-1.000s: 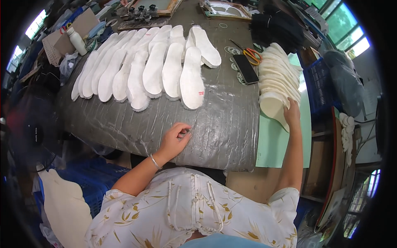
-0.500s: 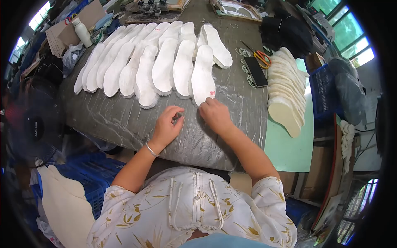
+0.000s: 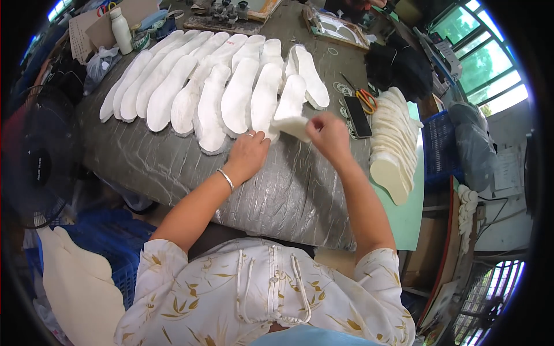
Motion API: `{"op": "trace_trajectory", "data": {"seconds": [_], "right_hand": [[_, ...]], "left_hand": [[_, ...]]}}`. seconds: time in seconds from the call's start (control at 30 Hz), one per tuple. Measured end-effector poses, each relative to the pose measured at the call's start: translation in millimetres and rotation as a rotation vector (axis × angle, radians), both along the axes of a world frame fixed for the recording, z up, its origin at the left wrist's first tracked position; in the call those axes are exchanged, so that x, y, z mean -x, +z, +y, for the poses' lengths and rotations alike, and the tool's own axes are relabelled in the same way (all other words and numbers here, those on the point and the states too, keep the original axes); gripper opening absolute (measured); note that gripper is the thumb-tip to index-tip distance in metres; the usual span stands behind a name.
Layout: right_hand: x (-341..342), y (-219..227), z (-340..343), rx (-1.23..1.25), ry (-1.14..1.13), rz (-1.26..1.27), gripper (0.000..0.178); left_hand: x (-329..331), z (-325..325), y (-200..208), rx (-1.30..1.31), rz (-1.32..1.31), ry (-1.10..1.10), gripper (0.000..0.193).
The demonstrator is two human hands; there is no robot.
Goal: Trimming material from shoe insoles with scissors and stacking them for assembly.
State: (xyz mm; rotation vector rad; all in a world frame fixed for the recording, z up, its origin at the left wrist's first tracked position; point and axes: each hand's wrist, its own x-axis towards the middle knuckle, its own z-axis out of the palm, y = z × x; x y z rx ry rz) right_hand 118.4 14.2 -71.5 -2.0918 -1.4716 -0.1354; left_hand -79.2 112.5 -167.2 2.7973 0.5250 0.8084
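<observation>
White insoles with fluffy edges lie in overlapping rows on the dark table. My right hand [image 3: 330, 137] is closed on the near end of a white insole [image 3: 290, 97] at the right of the front row. That end is bent up and folded toward the right; the far part still rests on the table. At the near end of the neighbouring insole [image 3: 266, 95] is my left hand [image 3: 248, 154], fingers curled and pressed together. What they pinch, if anything, is hidden under the fingers.
A stack of cream insole pieces [image 3: 395, 144] stands on a green sheet [image 3: 411, 225] at the right. Beside it lie a black phone [image 3: 358, 117] and orange-handled scissors [image 3: 367, 100]. A white bottle [image 3: 120, 32] stands back left; a fan [image 3: 43, 155] is at the left.
My right hand has moved right and lifted the insole's near end, folding it over. My left hand has moved right and up to the neighbouring insole. The whole view has shifted slightly.
</observation>
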Motion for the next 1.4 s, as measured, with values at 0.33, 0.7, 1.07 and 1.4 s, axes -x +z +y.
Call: {"op": "trace_trajectory", "data": {"seconds": [0.33,0.7,1.07,1.4], "right_hand": [[-76,145,92,-0.192,-0.278,-0.248,0.024],[-66,166,91,-0.062,0.045,-0.129,0.025],[-72,135,86,-0.088,-0.011,-0.057,0.024],[-60,138,83,-0.063,0.017,-0.089,0.025]], "left_hand": [[-7,2,-1,-0.027,-0.048,-0.019,0.009],[-6,-8,18,0.025,-0.169,0.022,0.02],[-62,5,53,0.063,-0.089,-0.163,0.038],[-159,54,17,-0.069,0.236,-0.075,0.023]]}}
